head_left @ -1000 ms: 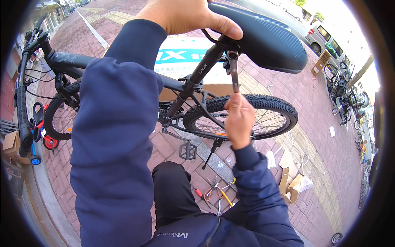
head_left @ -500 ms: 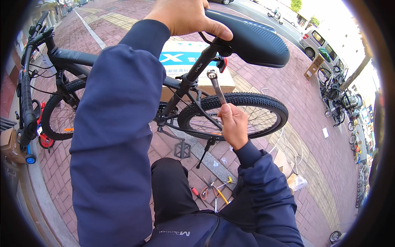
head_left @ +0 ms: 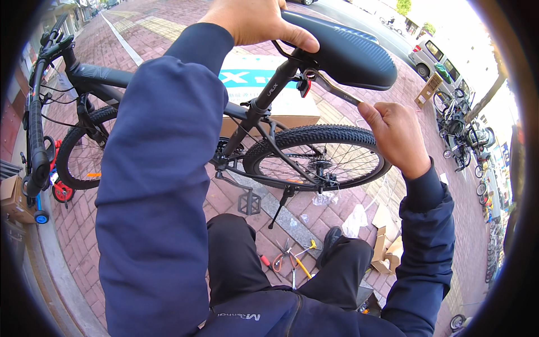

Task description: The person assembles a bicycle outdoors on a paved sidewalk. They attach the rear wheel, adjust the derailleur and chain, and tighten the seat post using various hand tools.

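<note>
A dark bicycle stands on its kickstand [head_left: 286, 199] in front of me, handlebar [head_left: 38, 135] to the left, rear wheel [head_left: 292, 137] to the right. My left hand [head_left: 252, 23] grips the front part of the black saddle [head_left: 353, 60], thumb pressed along its side; its other fingers are partly hidden. In my right hand [head_left: 400, 137] is a metal wrench [head_left: 339, 91], held by its outer end. The wrench's ring end meets the clamp under the saddle, at the top of the seat post [head_left: 272, 90]; the bolt itself is hidden. A red reflector [head_left: 304, 87] sits just below the ring.
Behind the bicycle lies a large white and blue carton [head_left: 297, 106]. Pliers [head_left: 287, 255], a yellow-handled tool and other hand tools lie on the brick paving between my legs. Torn cardboard [head_left: 384, 250] and clear plastic [head_left: 355, 220] are to the right. A pedal [head_left: 249, 203] sticks out towards me.
My right hand has moved up and to the right, bringing the wrench from above the rear wheel to the saddle clamp. My left hand stays on the saddle, nearly still.
</note>
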Demonstrator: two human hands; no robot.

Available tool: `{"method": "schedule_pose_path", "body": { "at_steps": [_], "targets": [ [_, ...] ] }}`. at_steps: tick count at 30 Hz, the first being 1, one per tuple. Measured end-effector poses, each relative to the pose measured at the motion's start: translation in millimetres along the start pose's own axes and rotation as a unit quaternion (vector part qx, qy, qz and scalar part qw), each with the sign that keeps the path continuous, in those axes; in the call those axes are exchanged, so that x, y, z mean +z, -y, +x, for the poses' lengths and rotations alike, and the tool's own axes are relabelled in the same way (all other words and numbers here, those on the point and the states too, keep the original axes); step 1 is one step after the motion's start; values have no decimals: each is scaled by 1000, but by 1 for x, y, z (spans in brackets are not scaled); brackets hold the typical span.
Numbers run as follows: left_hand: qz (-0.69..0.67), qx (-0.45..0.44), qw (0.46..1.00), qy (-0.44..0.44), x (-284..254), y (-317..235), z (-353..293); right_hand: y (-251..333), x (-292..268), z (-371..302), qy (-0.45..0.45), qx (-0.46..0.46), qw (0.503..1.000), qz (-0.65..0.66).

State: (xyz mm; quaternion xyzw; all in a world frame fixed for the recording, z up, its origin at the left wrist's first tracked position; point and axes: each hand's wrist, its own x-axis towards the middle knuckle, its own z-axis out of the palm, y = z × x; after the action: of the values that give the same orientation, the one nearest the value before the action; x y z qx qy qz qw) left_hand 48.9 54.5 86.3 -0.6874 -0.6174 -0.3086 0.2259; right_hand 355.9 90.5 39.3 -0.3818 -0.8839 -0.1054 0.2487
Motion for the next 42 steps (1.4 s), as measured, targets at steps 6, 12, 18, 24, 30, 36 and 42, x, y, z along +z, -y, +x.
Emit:
{"method": "schedule_pose_path", "body": {
  "at_steps": [6,12,18,24,30,36,42],
  "targets": [
    [-36,10,999,-10,2,0,0,3,-15,13,-72,-71,992,-81],
    [-43,18,999,-8,0,0,1,2,-10,10,-57,-49,991,-114],
    [-8,17,1000,-7,1,2,3,-3,11,2,-134,-33,984,-112],
    [-50,33,998,-31,3,4,1,7,108,-25,-162,85,973,139],
    [-59,9,998,-20,5,0,2,135,240,-6,-190,177,646,717],
    [-67,0,998,19,-7,-6,0,98,222,-37,-137,66,735,661],
    [-16,-10,1000,16,-8,-6,-3,31,154,-55,-66,48,916,393]
  ]
}}
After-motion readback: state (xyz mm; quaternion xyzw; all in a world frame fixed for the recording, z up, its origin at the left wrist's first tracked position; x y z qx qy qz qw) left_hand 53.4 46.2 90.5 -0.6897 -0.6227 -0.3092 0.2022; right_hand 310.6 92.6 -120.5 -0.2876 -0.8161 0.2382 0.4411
